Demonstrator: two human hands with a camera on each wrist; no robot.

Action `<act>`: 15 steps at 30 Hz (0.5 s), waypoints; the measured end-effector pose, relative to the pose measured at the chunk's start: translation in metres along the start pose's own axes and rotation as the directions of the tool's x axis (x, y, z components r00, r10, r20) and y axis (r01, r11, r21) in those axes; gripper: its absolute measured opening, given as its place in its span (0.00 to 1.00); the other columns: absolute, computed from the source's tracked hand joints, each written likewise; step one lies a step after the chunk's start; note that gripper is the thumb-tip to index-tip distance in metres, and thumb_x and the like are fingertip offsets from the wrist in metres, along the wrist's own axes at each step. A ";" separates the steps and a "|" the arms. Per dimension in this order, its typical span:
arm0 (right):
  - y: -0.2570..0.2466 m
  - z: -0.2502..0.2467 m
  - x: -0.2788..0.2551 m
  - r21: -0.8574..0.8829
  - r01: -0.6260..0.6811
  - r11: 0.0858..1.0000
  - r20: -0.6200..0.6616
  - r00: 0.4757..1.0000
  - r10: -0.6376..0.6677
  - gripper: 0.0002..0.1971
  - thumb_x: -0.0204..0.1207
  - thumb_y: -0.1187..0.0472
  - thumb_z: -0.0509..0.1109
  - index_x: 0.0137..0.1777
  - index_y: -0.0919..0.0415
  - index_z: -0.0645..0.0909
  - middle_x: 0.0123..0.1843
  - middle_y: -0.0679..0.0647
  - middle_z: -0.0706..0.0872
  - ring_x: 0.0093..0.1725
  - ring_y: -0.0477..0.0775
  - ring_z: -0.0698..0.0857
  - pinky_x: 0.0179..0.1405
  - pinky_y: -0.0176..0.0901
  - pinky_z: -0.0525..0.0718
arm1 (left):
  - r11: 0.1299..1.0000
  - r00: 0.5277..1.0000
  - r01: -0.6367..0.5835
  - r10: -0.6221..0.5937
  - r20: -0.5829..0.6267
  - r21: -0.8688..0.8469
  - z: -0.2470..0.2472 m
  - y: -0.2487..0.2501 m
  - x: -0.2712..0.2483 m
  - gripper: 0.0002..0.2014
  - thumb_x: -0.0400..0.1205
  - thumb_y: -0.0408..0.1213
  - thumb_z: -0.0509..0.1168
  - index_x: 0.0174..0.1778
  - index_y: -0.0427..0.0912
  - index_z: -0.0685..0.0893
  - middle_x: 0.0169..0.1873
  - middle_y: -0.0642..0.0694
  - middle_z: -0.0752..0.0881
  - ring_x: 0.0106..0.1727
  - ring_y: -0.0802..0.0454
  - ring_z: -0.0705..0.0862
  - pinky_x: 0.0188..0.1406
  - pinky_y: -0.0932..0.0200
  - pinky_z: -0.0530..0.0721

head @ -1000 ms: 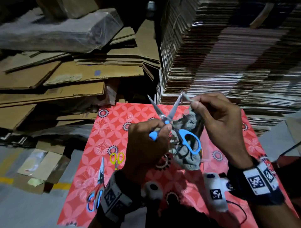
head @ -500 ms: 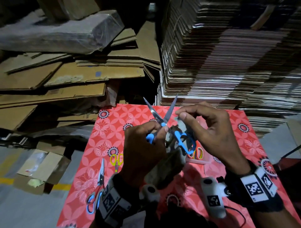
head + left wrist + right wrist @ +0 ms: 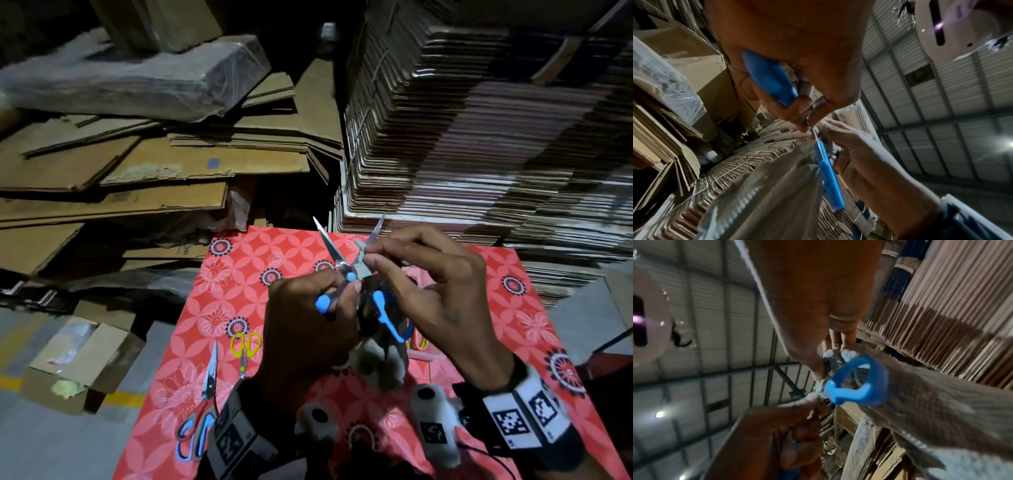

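Note:
Blue-handled scissors are held up above a red flowered mat, blades spread and pointing away from me. My left hand grips one blue handle. The other handle loop hangs free below. My right hand pinches a grey cloth round the right blade, near the pivot. The rest of the cloth droops below the hands toward the mat.
On the mat's left lie blue-and-grey scissors and small yellow-handled scissors. Orange-handled scissors peek out under my right hand. Tall stacks of flattened cardboard stand behind; loose cardboard sheets pile at left.
Both hands with the scissors dropped slightly, then rose again. My right hand slid the cloth along the right blade, from the tip down toward the pivot.

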State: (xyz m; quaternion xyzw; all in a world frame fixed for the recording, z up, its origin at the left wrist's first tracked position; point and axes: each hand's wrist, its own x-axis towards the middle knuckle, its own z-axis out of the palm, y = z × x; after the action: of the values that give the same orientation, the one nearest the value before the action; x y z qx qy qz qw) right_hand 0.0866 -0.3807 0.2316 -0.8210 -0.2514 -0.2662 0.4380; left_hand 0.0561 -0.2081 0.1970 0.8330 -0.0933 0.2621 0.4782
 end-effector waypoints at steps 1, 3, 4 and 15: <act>0.001 0.002 -0.002 -0.037 0.032 0.999 -0.005 0.999 -0.032 0.04 0.78 0.68 0.81 0.51 0.64 0.95 0.48 0.54 0.91 0.48 0.47 0.89 0.49 0.32 0.82 | 1.000 1.000 -0.009 0.009 0.003 0.004 0.000 0.000 0.000 0.20 0.80 0.38 0.73 0.24 0.39 0.76 0.19 0.48 0.75 0.22 0.50 0.74 0.23 0.51 0.71; 0.001 0.006 -0.007 -0.104 0.095 0.990 -0.002 0.995 -0.096 0.04 0.80 0.67 0.79 0.52 0.64 0.94 0.48 0.55 0.91 0.48 0.47 0.89 0.50 0.33 0.83 | 1.000 1.000 -0.022 0.022 0.007 0.006 -0.001 0.000 0.000 0.19 0.80 0.38 0.72 0.24 0.39 0.76 0.19 0.47 0.74 0.22 0.50 0.73 0.23 0.49 0.72; 0.000 0.008 -0.010 -0.128 0.117 0.985 0.000 0.993 -0.118 0.04 0.80 0.67 0.79 0.52 0.64 0.94 0.49 0.55 0.91 0.48 0.47 0.88 0.51 0.33 0.83 | 1.000 1.000 -0.023 0.023 0.006 0.003 -0.001 0.000 0.000 0.19 0.80 0.38 0.72 0.24 0.39 0.77 0.19 0.47 0.74 0.22 0.50 0.73 0.24 0.48 0.72; 0.008 0.007 -0.004 -0.119 0.010 0.993 -0.038 0.999 -0.015 0.03 0.76 0.68 0.79 0.47 0.63 0.94 0.42 0.52 0.89 0.40 0.39 0.84 0.46 0.25 0.78 | 0.999 0.998 -0.039 0.038 0.054 0.032 0.003 -0.007 -0.007 0.21 0.80 0.36 0.73 0.23 0.39 0.74 0.19 0.49 0.73 0.21 0.52 0.72 0.24 0.54 0.69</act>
State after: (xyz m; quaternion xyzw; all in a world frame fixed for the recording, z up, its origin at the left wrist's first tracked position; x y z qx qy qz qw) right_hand 0.0906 -0.3793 0.2213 -0.8386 -0.2318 -0.2995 0.3916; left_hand 0.0541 -0.2070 0.1867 0.8454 -0.1177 0.2505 0.4568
